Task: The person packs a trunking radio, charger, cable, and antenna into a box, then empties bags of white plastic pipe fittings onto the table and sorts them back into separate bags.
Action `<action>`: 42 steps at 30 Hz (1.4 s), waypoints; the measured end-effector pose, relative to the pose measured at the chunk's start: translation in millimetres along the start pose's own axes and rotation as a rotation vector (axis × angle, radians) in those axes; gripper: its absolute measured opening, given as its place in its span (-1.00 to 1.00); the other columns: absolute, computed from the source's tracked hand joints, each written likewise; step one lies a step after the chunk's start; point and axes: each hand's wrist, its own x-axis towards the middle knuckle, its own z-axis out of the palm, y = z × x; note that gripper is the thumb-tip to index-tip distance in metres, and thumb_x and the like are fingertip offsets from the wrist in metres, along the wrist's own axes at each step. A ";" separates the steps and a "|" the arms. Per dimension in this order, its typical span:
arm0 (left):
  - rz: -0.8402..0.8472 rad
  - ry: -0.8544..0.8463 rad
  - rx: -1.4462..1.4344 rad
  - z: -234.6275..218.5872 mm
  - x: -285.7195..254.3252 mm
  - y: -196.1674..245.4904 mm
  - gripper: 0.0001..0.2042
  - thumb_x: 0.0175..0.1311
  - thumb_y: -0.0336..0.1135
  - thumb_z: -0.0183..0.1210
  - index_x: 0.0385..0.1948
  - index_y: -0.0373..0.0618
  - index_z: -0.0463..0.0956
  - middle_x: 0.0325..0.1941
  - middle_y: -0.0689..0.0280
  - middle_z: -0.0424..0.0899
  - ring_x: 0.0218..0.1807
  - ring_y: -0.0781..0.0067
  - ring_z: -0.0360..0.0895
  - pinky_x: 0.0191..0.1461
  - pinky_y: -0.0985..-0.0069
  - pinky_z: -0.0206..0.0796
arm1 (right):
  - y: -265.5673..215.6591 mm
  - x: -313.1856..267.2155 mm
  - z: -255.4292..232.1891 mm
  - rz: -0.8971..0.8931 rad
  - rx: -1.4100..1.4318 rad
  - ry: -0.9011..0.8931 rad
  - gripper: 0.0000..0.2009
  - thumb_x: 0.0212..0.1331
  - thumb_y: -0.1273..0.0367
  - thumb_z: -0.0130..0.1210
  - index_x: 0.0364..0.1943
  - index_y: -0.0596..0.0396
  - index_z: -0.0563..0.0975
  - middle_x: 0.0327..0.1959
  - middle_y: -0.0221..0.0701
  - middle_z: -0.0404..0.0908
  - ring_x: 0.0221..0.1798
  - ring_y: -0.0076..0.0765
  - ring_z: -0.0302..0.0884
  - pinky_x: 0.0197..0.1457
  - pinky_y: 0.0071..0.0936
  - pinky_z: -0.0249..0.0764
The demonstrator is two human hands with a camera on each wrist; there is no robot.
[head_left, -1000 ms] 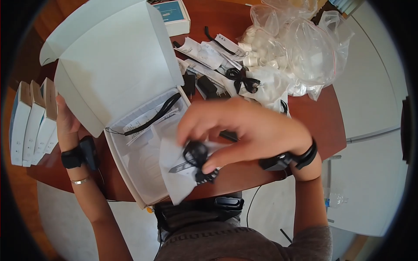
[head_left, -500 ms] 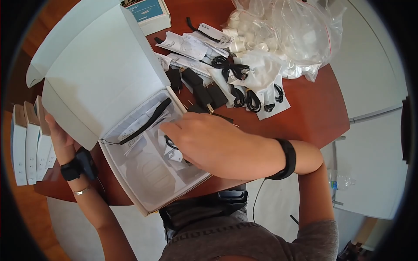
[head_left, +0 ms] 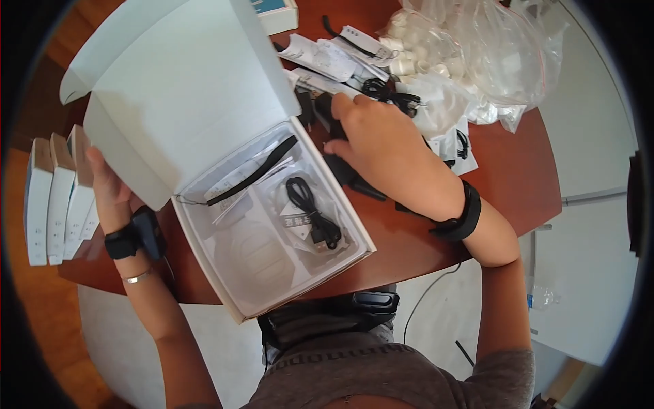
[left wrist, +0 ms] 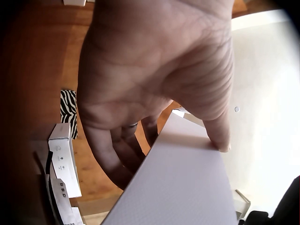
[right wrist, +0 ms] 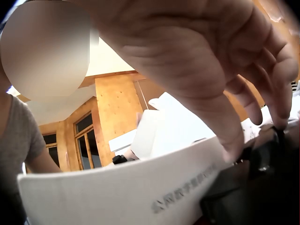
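Observation:
An open white box holds a black strap, folded papers and a coiled black cable on a small bag. My left hand grips the side flap of its raised lid; in the left wrist view, the thumb of that hand lies on one face of the flap, the other fingers behind it. Just right of the box, my right hand is over black adapters, fingers parted. The right wrist view has the hand's fingertips at a black adapter; contact is unclear.
Upright boxes stand at the left. Behind the adapters lie papers and bundled cables. Clear bags with white pieces fill the back right. A teal-topped box sits at the back.
The coiled cable and small bag, earlier in my right hand, now lie in the box's right compartment. My right hand has moved up and right to the adapters. My left hand stays at the lid.

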 end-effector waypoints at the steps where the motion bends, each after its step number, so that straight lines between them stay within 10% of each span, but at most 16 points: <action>1: -0.003 -0.044 0.009 2.5 -0.1 0.5 -0.08 -0.07 0.33 0.24 0.26 -0.15 0.20 0.23 0.24 0.39 0.22 0.28 0.35 0.26 0.33 0.26 | 1.2 2.6 3.3 -0.015 0.009 -0.004 -0.67 -0.07 0.42 0.27 -0.26 0.23 0.39 -0.36 -0.05 0.56 -0.28 0.13 0.56 -0.20 -0.12 0.48; 8: 0.030 -0.029 0.019 47.1 -12.1 4.7 -0.05 -0.04 0.38 0.18 0.27 -0.21 0.17 0.26 0.21 0.36 0.26 0.28 0.31 0.29 0.30 0.22 | -4.4 3.7 -7.8 -0.127 0.048 0.098 -0.75 -0.07 0.52 0.13 -0.28 0.35 0.39 -0.43 0.04 0.56 -0.32 0.17 0.57 -0.23 -0.16 0.53; 10: -0.021 -0.061 0.060 47.9 -12.6 6.4 -0.04 -0.06 0.38 0.19 0.27 -0.23 0.17 0.25 0.19 0.36 0.26 0.27 0.31 0.28 0.28 0.22 | -19.7 -5.0 -18.9 -0.119 0.075 0.322 -0.70 -0.03 0.48 0.18 -0.17 0.20 0.43 -0.44 -0.18 0.51 -0.49 -0.14 0.49 -0.42 -0.32 0.41; 17: -0.008 -0.125 0.105 35.6 -10.7 7.3 -0.07 -0.12 0.38 0.23 0.18 -0.24 0.28 0.13 0.22 0.47 0.17 0.29 0.41 0.20 0.31 0.30 | -61.8 -34.5 -12.7 -0.776 0.498 0.031 -0.75 -0.01 0.53 0.15 -0.17 0.21 0.51 -0.34 -0.33 0.43 -0.46 -0.37 0.38 -0.43 -0.51 0.45; 22: 0.062 -0.137 0.080 36.0 -18.4 6.9 -0.06 -0.20 0.33 0.32 0.16 -0.23 0.30 0.08 0.25 0.51 0.10 0.33 0.47 0.13 0.35 0.37 | -65.9 -43.8 3.8 -0.946 0.227 -0.153 -0.92 -0.06 0.45 0.05 -0.45 0.10 0.43 -0.38 -0.43 0.31 -0.27 -0.42 0.39 -0.29 -0.54 0.39; 26: 0.083 -0.166 0.043 36.0 -27.1 9.0 -0.15 -0.14 0.19 0.39 0.15 -0.23 0.31 0.06 0.27 0.52 0.05 0.38 0.50 0.06 0.42 0.41 | -53.1 -36.5 -4.7 -0.971 0.272 -0.231 -0.93 -0.07 0.46 0.06 -0.48 0.08 0.43 -0.41 -0.43 0.35 -0.27 -0.40 0.41 -0.32 -0.49 0.37; 33: 0.138 -0.413 0.082 50.5 -49.5 21.2 -0.32 -0.01 0.03 0.33 0.08 -0.25 0.35 0.03 0.25 0.51 0.02 0.40 0.47 0.07 0.47 0.36 | -15.2 -17.4 -55.1 -0.188 0.115 0.056 -0.61 -0.20 0.54 0.33 -0.16 0.19 0.51 -0.29 -0.33 0.58 -0.39 -0.29 0.55 -0.34 -0.45 0.48; 37: 0.145 -0.500 0.151 75.0 -56.9 34.0 -0.41 0.04 -0.05 0.29 0.03 -0.27 0.38 0.02 0.22 0.50 0.02 0.39 0.45 0.10 0.48 0.31 | -6.1 7.9 -49.9 -0.276 0.493 0.119 -0.30 -0.11 0.49 0.33 0.23 0.05 0.32 -0.22 -0.30 0.58 -0.37 -0.43 0.55 -0.36 -0.52 0.47; 42: 0.108 -0.621 0.297 131.4 -61.8 42.9 -0.52 0.11 -0.14 0.25 -0.02 -0.29 0.41 0.01 0.20 0.49 0.02 0.39 0.42 0.14 0.50 0.26 | -2.4 6.9 -50.8 -0.353 0.576 -0.066 -0.36 -0.10 0.39 0.35 0.16 0.08 0.37 -0.20 -0.34 0.57 -0.39 -0.47 0.49 -0.36 -0.55 0.46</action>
